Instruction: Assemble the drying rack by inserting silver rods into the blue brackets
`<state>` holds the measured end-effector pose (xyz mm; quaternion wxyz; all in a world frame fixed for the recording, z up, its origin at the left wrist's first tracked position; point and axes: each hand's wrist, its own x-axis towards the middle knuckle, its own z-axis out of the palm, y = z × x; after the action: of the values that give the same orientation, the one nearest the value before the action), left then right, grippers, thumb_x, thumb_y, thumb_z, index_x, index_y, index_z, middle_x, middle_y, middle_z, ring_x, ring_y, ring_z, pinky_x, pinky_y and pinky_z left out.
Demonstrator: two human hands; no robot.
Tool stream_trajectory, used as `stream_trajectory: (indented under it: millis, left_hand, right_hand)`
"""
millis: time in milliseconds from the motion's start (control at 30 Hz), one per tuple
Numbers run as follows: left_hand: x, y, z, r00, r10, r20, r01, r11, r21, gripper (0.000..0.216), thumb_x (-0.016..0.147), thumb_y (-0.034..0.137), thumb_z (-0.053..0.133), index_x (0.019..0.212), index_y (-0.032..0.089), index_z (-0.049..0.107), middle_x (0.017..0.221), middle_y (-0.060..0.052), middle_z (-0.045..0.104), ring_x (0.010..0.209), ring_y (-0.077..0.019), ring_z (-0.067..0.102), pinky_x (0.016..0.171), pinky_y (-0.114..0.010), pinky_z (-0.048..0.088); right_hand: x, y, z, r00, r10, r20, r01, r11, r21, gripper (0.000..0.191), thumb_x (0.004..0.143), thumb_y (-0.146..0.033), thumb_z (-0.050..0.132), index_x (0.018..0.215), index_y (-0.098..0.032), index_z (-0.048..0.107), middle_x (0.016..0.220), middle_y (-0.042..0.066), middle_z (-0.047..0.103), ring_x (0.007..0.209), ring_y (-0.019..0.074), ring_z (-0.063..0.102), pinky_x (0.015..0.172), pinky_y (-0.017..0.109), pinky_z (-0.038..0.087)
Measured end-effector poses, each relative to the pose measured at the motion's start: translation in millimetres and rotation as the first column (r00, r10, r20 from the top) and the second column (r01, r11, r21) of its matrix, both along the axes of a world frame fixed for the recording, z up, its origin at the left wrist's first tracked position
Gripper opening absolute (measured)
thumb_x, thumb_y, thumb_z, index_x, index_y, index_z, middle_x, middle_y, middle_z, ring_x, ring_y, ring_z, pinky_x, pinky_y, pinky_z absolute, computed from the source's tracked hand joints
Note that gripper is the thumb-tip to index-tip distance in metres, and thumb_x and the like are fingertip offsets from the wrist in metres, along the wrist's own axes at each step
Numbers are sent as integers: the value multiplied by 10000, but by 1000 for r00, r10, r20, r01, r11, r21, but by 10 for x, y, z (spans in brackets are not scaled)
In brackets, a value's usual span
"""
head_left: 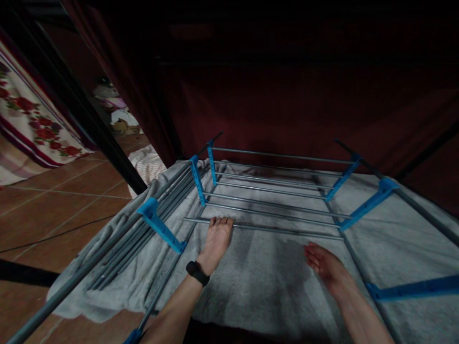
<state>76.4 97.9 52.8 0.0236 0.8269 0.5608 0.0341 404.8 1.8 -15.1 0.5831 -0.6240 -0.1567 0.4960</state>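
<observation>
My left hand (219,234), with a black watch (197,273) on its wrist, is wrapped over a grey metal tube (276,230) that runs crosswise just above or on a grey blanket (258,277). The tube's right end lies close to the right side rail of a rack frame. My right hand (322,263) hovers to the right, below the tube, fingers loosely bent and nothing in them. Beyond the held tube, several crossbars (272,197) join blue plastic brackets (198,180) on the left to blue brackets (369,205) on the right.
Several loose grey tubes (150,224) lie along the blanket's left side. A nearer left bracket (163,227) and a nearer right bracket (418,287) have no crossbar between them. Dark posts (89,114) and a maroon curtain (272,105) border the bed. Brown floor tiles (64,205) show at left.
</observation>
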Motion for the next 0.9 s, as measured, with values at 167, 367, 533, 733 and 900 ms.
stream_trajectory:
  millis: [167,367,533,733,900]
  left_hand:
    - [31,-42,6,999,-40,31,40,999,-15,445,873,1,370,1215,171,599,1167,-86,667,1118,-223,581,1118,-405,326]
    - [103,-65,-26,997,-69,16,69,998,11,457,889,-9,343,1250,145,575,1195,-107,648,1139,-231,570,1135,-423,300]
    - [135,-23,-130,995,-101,2,101,995,13,390,881,6,374,1157,138,616,1138,-128,648,1082,-262,583,1079,-439,346]
    - [118,20,-182,998,-52,-22,53,999,11,384,882,0,378,1130,129,641,1131,-141,650,1077,-266,584,1057,-425,357]
    - [89,66,-195,999,-14,-52,15,1000,15,411,907,7,340,1141,116,659,1119,-154,661,1068,-279,593,1045,-445,364]
  right_hand:
    - [35,115,34,946,-148,-290,170,984,52,125,785,-96,550,746,-212,580,763,51,677,743,173,704,763,338,633]
    - [178,220,246,857,-304,-417,316,948,-42,182,884,-46,482,832,-181,593,814,25,673,721,128,692,685,259,635]
    - [330,230,177,866,-358,-349,356,932,-71,193,915,-54,499,830,-185,612,828,16,667,749,117,693,698,254,635]
    - [492,258,190,837,-444,-321,445,892,-74,270,942,-46,467,756,-183,607,807,-2,655,695,105,690,626,231,631]
    - [526,271,340,807,-498,-318,493,864,-102,305,969,-79,468,719,-186,607,749,-15,636,634,104,682,546,221,616]
